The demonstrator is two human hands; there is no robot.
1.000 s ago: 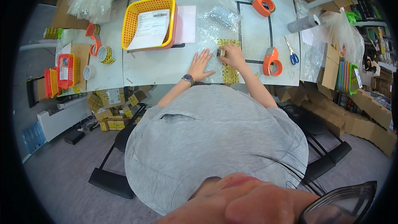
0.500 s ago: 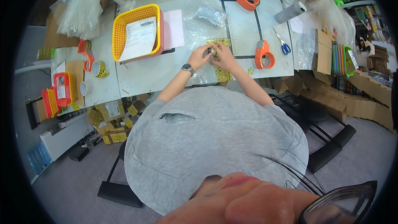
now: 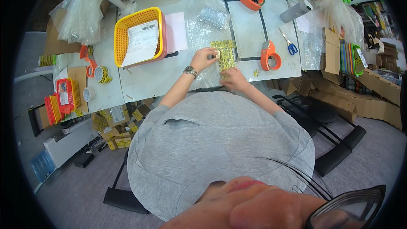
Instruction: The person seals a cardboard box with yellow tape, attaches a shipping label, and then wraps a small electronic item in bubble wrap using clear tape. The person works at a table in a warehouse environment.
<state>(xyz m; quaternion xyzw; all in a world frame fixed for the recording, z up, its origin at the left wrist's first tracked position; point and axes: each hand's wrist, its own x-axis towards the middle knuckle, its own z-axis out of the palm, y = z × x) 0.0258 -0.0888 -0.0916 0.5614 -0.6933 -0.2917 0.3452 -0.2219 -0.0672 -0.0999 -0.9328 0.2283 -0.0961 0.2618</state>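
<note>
A strip of yellow-and-black patterned tape [image 3: 227, 56] lies over clear bubble wrap [image 3: 202, 38] at the table's near side. Beside the tape's left edge, my left hand [image 3: 203, 59], with a watch on the wrist, is closed in a pinch on a small pale round thing [image 3: 218, 54]; its kind is too small to make out. At the tape's near end is my right hand [image 3: 235, 79], fingers bent toward the left and slightly blurred. Whether those fingers grip the tape's edge or only touch it, I cannot tell.
A yellow basket [image 3: 118, 38] with a printed sheet stands at the left. Orange tape dispensers [image 3: 271, 55], blue-handled scissors [image 3: 292, 49] and a grey bottle [image 3: 296, 12] are on the right. A bundled piece of bubble wrap [image 3: 213, 16] lies farther back. Tape rolls [image 3: 101, 74] sit far left.
My hands were together on the small thing over the tape. The right hand has come away, down toward the tape's near end; the left keeps the small thing.
</note>
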